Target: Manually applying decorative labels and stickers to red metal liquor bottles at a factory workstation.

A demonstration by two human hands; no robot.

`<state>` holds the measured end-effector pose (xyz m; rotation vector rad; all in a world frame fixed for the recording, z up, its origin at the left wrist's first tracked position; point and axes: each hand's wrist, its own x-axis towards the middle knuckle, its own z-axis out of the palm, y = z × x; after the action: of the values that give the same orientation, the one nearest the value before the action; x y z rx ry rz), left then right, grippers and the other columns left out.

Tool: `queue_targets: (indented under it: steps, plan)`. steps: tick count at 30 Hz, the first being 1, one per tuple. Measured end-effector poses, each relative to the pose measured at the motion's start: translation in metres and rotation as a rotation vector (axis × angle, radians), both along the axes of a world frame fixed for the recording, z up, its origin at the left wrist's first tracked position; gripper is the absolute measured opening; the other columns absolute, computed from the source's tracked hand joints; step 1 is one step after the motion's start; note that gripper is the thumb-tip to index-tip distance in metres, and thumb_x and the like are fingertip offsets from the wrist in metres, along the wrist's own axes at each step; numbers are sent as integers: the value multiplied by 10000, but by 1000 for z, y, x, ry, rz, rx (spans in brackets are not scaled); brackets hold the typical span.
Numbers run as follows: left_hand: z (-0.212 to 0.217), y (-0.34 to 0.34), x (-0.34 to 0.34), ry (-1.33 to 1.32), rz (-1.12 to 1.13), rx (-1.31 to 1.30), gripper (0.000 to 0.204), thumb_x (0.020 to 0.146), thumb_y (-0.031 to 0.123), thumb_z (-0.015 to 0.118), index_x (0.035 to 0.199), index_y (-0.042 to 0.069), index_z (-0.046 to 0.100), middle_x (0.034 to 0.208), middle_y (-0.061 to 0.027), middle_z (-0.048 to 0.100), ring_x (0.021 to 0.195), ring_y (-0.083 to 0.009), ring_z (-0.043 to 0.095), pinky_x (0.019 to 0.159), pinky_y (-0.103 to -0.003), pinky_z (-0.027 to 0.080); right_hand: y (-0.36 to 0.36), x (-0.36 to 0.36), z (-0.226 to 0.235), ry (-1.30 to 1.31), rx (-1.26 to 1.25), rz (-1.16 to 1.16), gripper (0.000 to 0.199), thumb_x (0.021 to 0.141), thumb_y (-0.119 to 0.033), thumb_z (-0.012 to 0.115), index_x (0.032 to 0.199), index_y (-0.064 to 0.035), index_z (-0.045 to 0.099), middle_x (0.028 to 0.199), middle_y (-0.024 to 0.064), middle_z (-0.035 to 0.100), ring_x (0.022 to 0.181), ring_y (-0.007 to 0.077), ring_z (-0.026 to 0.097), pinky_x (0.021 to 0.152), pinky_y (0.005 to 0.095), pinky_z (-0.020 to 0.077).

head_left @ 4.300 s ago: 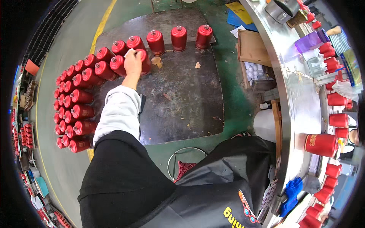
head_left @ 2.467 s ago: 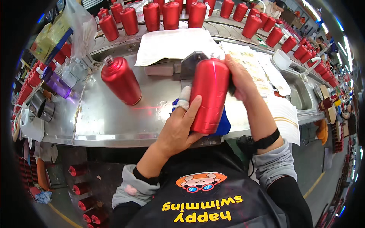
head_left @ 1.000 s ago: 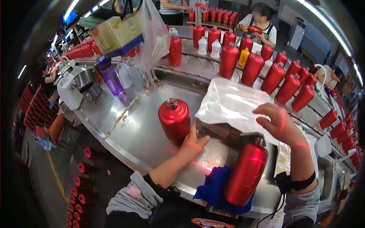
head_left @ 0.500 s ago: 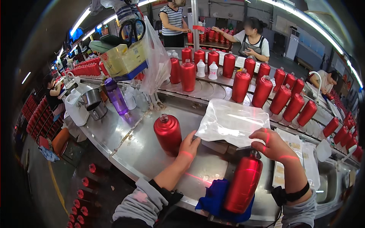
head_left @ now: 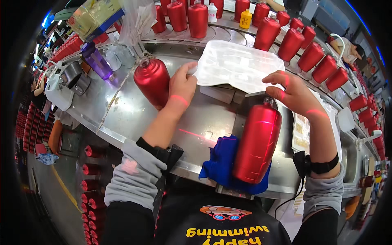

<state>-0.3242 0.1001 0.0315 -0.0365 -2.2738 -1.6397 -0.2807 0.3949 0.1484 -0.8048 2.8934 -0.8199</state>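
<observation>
A glossy, translucent white plastic sheet point(head_left: 241, 61) is stretched between my hands above the steel bench. My left hand point(head_left: 183, 85) pinches its left edge, fingers closed. At the sheet's lower right corner, my right hand point(head_left: 292, 93) has its fingers bent and thumb drawn in, gripping the edge. Below lies a red metallic bottle point(head_left: 258, 141), its body on a blue cloth point(head_left: 220, 159) and its neck towards a dark metal rest point(head_left: 250, 102). Just left of my left hand stands another red bottle point(head_left: 152, 81). The sheet partly covers a pale block point(head_left: 216, 94).
Red bottles point(head_left: 290, 44) line a conveyor point(head_left: 224, 34) behind the bench, with a small yellow bottle point(head_left: 245, 18) among them. A purple drinking bottle point(head_left: 96, 61) and metal pots point(head_left: 75, 77) stand left. Printed sheets point(head_left: 301, 130) and a sink point(head_left: 350, 159) are right.
My view has tilted down, so the bench sits higher in it. My left hand has closed on the sheet's left edge. My right hand remains at the lower right corner.
</observation>
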Motion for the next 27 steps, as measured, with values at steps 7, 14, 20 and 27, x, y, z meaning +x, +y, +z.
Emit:
queue_targets:
  steps: [7, 14, 20, 27]
  plan:
    - [15, 5, -5, -53, -69, -136, 480, 803, 43, 485, 1279, 63, 545, 1131, -148, 644, 977, -254, 622, 905, -323, 463, 0, -5, -1, 28, 37, 3, 250, 905, -181, 630, 1105, -31, 633, 1057, 105, 646, 991, 231, 615, 884, 331, 467]
    - [43, 15, -28, -127, -263, 267, 582, 754, -55, 484, 1328, 37, 485, 1032, -77, 567, 800, -128, 520, 725, -243, 435, -4, -12, 0, 58, 10, -2, 272, 901, -195, 617, 1093, -3, 639, 1033, 123, 659, 974, 223, 623, 867, 334, 474]
    - [77, 60, -44, -163, -382, 741, 418, 825, -77, 521, 1231, 22, 521, 951, -50, 577, 803, -124, 521, 731, -271, 429, -12, -27, 4, 53, -53, -41, 327, 893, -274, 621, 1034, 17, 662, 953, 144, 676, 925, 230, 635, 809, 340, 490]
    - [103, 118, -37, -154, -556, 827, 371, 853, -54, 543, 1216, 18, 523, 948, -67, 583, 835, -146, 546, 804, -300, 469, -18, -64, -9, 288, -5, -170, 396, 808, -347, 642, 900, 36, 683, 816, 221, 675, 771, 345, 668, 697, 422, 512]
